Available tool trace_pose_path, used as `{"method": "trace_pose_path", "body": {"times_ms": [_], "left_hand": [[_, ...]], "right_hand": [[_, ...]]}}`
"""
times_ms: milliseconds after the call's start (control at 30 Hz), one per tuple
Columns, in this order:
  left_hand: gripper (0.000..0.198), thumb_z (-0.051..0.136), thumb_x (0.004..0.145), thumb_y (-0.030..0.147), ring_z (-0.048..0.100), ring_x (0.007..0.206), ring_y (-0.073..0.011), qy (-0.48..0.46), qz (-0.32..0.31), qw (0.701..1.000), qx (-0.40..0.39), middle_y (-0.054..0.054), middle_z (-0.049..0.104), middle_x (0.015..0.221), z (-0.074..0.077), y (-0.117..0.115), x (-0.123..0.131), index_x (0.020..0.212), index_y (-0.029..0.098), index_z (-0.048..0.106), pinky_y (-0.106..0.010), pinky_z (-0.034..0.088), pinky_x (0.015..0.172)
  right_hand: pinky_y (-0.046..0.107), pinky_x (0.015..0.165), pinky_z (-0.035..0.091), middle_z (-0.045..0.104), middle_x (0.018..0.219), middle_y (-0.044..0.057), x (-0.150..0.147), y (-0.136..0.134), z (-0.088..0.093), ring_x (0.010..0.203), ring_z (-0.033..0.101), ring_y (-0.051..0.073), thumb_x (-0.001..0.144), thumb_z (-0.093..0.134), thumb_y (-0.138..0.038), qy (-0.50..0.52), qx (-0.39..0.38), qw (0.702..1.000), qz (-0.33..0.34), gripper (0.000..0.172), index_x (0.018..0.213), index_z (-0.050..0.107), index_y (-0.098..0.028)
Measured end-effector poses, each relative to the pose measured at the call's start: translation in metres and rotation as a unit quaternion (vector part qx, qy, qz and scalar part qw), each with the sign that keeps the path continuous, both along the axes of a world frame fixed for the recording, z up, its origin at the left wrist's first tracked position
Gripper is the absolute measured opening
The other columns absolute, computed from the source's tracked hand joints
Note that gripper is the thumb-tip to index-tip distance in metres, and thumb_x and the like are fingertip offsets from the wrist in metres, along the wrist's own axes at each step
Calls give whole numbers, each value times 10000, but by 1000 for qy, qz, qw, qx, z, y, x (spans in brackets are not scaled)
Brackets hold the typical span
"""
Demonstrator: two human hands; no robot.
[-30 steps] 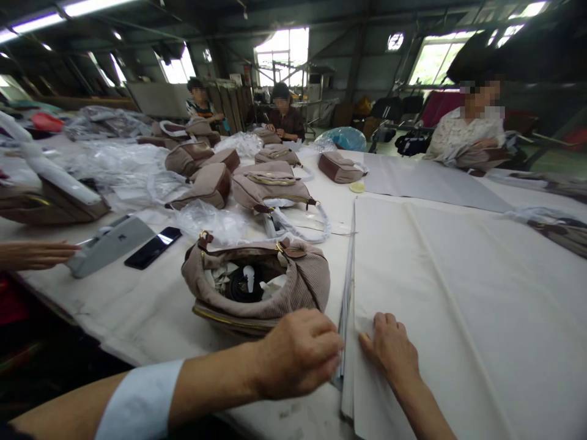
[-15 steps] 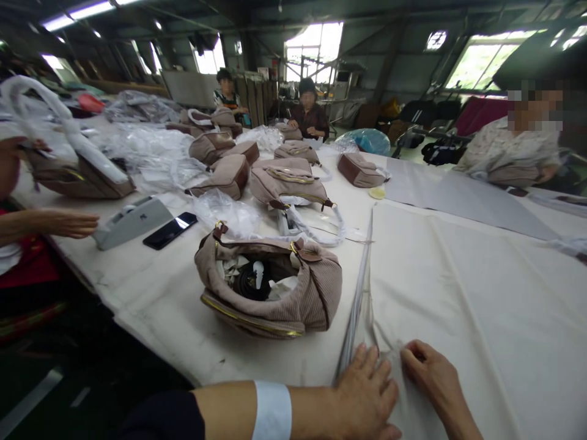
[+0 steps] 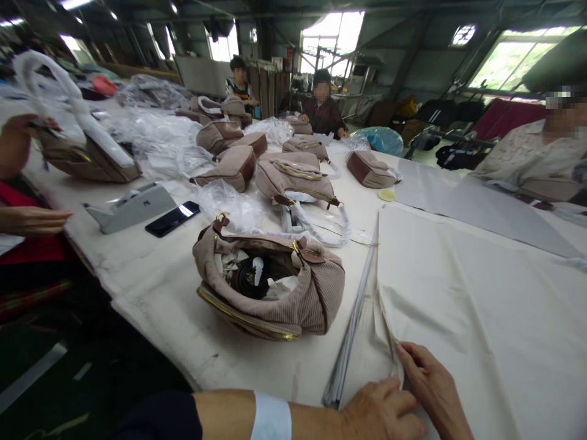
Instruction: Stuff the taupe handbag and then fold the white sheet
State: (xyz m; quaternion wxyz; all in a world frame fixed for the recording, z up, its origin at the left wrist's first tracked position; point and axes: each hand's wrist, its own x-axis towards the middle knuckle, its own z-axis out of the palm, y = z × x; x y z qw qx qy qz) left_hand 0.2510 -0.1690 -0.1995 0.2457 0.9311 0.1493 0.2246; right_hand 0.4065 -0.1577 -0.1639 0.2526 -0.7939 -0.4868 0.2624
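Observation:
An open pinkish-brown corduroy bag (image 3: 321, 299) stands on the white table, with a coiled black strap and pale paper inside. To its right, thin grey rods (image 3: 351, 336) lie beside a large cream sheet (image 3: 431, 263). My left hand (image 3: 383, 409) rests low at the sheet's left edge, knuckles bent; its fingertips are mostly hidden. Close beside it, my right hand (image 3: 428, 379) pinches the folded edge of the sheet between thumb and fingers. A white band circles my left forearm.
More brown bags (image 3: 293, 174) and clear plastic wrap (image 3: 229, 205) lie beyond. A black phone (image 3: 173, 219) and a grey tape dispenser (image 3: 137, 208) are at the left, near a person's hands holding a bag strap. Other people sit at the far and right sides.
My left hand has slid right and down, its spread fingers now bent, uncovering the rods' near ends. My right hand has closed on the sheet's edge. The view has shifted slightly.

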Motion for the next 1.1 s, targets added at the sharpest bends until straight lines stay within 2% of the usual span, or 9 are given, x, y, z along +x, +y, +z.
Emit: {"method": "trace_pose_path", "body": {"times_ms": [67, 133, 233, 300, 367, 533, 700, 933, 1100], "left_hand": [[356, 597, 753, 337, 590, 1019, -258, -77, 55, 986, -139, -148, 621, 1079, 15, 6, -9, 1042, 128, 615, -334, 526, 841], [293, 537, 759, 235, 592, 970, -210, -124, 154, 937, -289, -127, 611, 1054, 34, 17, -13, 1026, 135, 604, -307, 504, 850], [161, 453, 812, 207, 593, 730, -160, -126, 265, 810, -508, -47, 604, 792, 57, 41, -5, 857, 157, 599, -284, 493, 692], [154, 425, 831, 199, 543, 551, -123, -128, 286, 718, -622, 4, 542, 623, 65, 59, 9, 782, 158, 565, -243, 452, 560], [157, 410, 837, 186, 498, 455, -100, -135, 294, 661, -677, 29, 508, 562, 67, 76, 24, 755, 158, 540, -212, 386, 466], [111, 466, 823, 189, 394, 378, -52, -166, 323, 614, -701, 43, 503, 589, 63, 103, 49, 752, 148, 542, -206, 218, 391], [107, 510, 767, 121, 353, 380, -42, -191, 331, 574, -724, 51, 494, 554, 60, 114, 56, 663, 145, 524, -206, 218, 415], [110, 578, 715, 66, 370, 396, -57, -222, 307, 572, -728, 67, 446, 470, 50, 115, 64, 656, 145, 530, -211, 215, 418], [148, 659, 704, 135, 359, 385, -58, -237, 270, 572, -737, 68, 440, 443, 45, 117, 69, 635, 142, 527, -208, 248, 420]], "right_hand": [[314, 821, 465, 692, 892, 74, 9, -1, 1, 899, 613, 260, 635, 504, -658, 69, -11, 997, -25, 512, 821, 648, -203], [291, 792, 474, 698, 878, 65, 13, -2, 3, 886, 613, 259, 626, 522, -673, 102, -21, 994, -34, 526, 806, 651, -195], [269, 753, 476, 699, 851, 49, 12, -3, 6, 863, 615, 251, 633, 528, -675, 111, -21, 993, -40, 532, 802, 652, -186], [263, 740, 475, 695, 822, 43, 11, -3, 6, 850, 614, 248, 632, 532, -682, 111, -21, 992, -47, 546, 812, 655, -181], [261, 726, 476, 693, 811, 41, 9, -5, 7, 843, 613, 248, 633, 537, -693, 119, -25, 991, -54, 569, 837, 657, -176], [271, 727, 479, 698, 859, 51, 9, -8, 5, 865, 611, 258, 630, 563, -698, 151, -25, 987, -54, 591, 878, 657, -168], [261, 728, 471, 687, 848, 23, 18, -9, -7, 860, 603, 237, 692, 568, -652, 167, -13, 985, -43, 528, 906, 654, -177], [245, 576, 463, 630, 777, 20, 13, 6, 12, 734, 570, 192, 706, 536, -686, 146, -23, 986, -82, 581, 985, 600, -180], [282, 663, 519, 618, 770, 28, 1, 23, 22, 760, 572, 191, 656, 617, -667, 227, 34, 967, -112, 553, 884, 598, -164]]}}
